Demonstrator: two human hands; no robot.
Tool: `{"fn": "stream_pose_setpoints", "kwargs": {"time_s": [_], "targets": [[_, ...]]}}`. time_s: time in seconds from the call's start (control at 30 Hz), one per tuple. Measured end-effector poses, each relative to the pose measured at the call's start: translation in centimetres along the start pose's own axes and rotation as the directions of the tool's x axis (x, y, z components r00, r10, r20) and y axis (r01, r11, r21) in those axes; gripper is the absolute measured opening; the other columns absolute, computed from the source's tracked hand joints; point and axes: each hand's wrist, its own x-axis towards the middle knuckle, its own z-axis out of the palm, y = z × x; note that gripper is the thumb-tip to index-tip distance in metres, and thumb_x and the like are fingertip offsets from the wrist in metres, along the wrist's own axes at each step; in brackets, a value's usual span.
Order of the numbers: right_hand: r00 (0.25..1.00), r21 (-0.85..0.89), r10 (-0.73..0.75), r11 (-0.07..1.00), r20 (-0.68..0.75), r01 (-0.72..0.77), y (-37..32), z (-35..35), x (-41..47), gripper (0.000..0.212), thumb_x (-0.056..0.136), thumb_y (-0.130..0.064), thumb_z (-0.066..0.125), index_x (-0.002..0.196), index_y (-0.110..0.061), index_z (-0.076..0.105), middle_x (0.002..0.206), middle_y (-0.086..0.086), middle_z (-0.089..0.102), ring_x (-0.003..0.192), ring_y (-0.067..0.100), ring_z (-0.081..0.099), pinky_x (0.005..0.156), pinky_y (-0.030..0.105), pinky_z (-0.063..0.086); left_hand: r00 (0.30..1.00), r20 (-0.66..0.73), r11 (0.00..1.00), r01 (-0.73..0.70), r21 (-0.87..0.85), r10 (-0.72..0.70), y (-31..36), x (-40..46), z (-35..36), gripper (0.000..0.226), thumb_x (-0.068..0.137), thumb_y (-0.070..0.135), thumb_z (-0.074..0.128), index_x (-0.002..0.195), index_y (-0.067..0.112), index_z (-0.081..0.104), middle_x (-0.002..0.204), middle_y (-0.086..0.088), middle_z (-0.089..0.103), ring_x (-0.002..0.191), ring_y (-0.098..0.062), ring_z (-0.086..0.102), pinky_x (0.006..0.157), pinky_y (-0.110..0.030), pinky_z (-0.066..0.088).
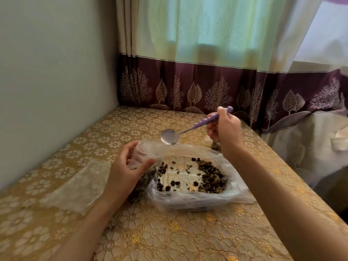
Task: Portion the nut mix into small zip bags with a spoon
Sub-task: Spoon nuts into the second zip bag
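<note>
Gold-patterned tablecloth (169, 238) filled the foreground, and both forearms reached over it toward the work. At the centre lay the nut mix (211, 178), spread inside a large clear plastic bag (188, 198) opened flat on the table, most of it heaped at the right side with stray pieces scattered across the middle. Just left of it, the left hand (122, 172) curled round a small zip bag (145, 157), thumb and fingers holding its mouth open and upright; dark contents showed in its lower part. Above that mouth hung the spoon (170, 136), its bowl looking empty (the metal shone bare), pinched by its purple handle in the right hand (225, 127). I judged the step to be between scoops: one load tipped in, or the spoon about to dip. The next move would call for lowering the spoon into the heap at right while the left hand kept the bag open. Another flat clear bag (75, 187) lay at left, a curtain (207, 53) behind.
</note>
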Motion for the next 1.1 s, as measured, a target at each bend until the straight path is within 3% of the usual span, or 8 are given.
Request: {"fn": "stream_pose_setpoints", "kwargs": {"time_s": [0.13,0.23,0.4,0.53,0.7,0.83,0.97,1.1], "targets": [[0.986,-0.050,0.148,0.987,-0.081,-0.152,1.7,-3.2,0.6,0.037,0.098,-0.017,0.033,0.066,-0.011,0.051,0.061,0.014,0.068,0.036,0.009,0.039,0.031,0.017,0.029,1.000,0.005,1.000,-0.002,0.019,0.002,0.1,-0.1,-0.1,0.079,0.063,0.062,0.068,0.127,0.019,0.049,0.119,0.002,0.060,0.105,-0.014,0.060,0.088,-0.035,0.052],[0.979,-0.149,0.158,0.973,-0.131,-0.177,2.6,-5.1,0.6,0.038,0.097,-0.016,0.033,0.064,-0.010,0.051,0.056,0.012,0.068,0.034,0.007,0.042,0.031,0.015,0.031,1.000,0.016,0.999,-0.006,0.035,0.006,0.3,-0.1,-0.2,0.093,0.056,0.070,0.062,0.130,0.017,0.047,0.122,0.000,0.058,0.110,-0.017,0.058,0.092,-0.040,0.050],[0.966,-0.337,0.161,0.915,-0.203,-0.223,3.6,-7.5,1.0,0.038,0.094,-0.019,0.035,0.062,-0.011,0.054,0.061,0.014,0.068,0.040,0.010,0.046,0.035,0.018,0.033,1.000,0.018,0.999,0.004,0.044,-0.005,0.4,-0.2,-0.2,0.105,0.049,0.082,0.059,0.130,0.016,0.047,0.119,0.000,0.060,0.106,-0.016,0.060,0.090,-0.037,0.051],[0.968,-0.488,0.138,0.843,-0.208,-0.225,4.0,-8.3,1.1,0.040,0.095,-0.020,0.038,0.060,-0.011,0.056,0.060,0.010,0.068,0.040,0.005,0.054,0.036,0.015,0.035,1.000,0.001,0.999,0.009,0.044,-0.009,0.2,-0.2,0.0,0.083,0.063,0.061,0.065,0.129,0.016,0.048,0.118,0.000,0.061,0.104,-0.016,0.061,0.086,-0.033,0.052],[0.963,-0.495,0.218,0.827,-0.158,-0.268,3.8,-8.4,1.2,0.041,0.097,-0.021,0.038,0.062,-0.009,0.057,0.050,0.004,0.063,0.034,0.005,0.045,0.032,0.016,0.030,1.000,0.006,0.999,0.003,0.042,-0.003,0.2,-0.1,-0.1,0.094,0.057,0.073,0.063,0.130,0.016,0.048,0.118,0.000,0.061,0.104,-0.015,0.061,0.087,-0.033,0.052],[0.939,-0.540,0.323,0.773,-0.117,-0.333,4.1,-8.6,1.1,0.044,0.096,-0.023,0.037,0.061,-0.008,0.059,0.049,0.003,0.060,0.037,0.008,0.041,0.036,0.019,0.028,1.000,0.000,0.999,-0.009,0.045,0.009,0.0,-0.1,-0.1,0.081,0.064,0.060,0.066,0.130,0.016,0.048,0.120,-0.002,0.060,0.105,-0.018,0.060,0.088,-0.037,0.052],[0.917,-0.522,0.383,0.762,-0.115,-0.383,4.4,-8.8,0.9,0.043,0.095,-0.022,0.037,0.060,-0.008,0.058,0.046,0.002,0.063,0.032,0.006,0.041,0.033,0.015,0.026,1.000,0.016,0.999,0.010,0.032,-0.011,0.0,-0.1,-0.3,0.101,0.050,0.080,0.061,0.129,0.019,0.047,0.118,0.000,0.060,0.103,-0.016,0.061,0.086,-0.035,0.053],[0.902,-0.457,0.416,0.783,-0.118,-0.421,4.8,-9.6,0.9,0.041,0.096,-0.021,0.039,0.062,-0.008,0.058,0.050,0.006,0.064,0.031,0.008,0.042,0.031,0.014,0.025,0.998,0.038,0.999,0.048,0.013,-0.049,-0.1,0.1,-0.4,0.109,0.044,0.085,0.059,0.130,0.020,0.045,0.111,0.002,0.063,0.095,-0.011,0.064,0.081,-0.033,0.055]]}}
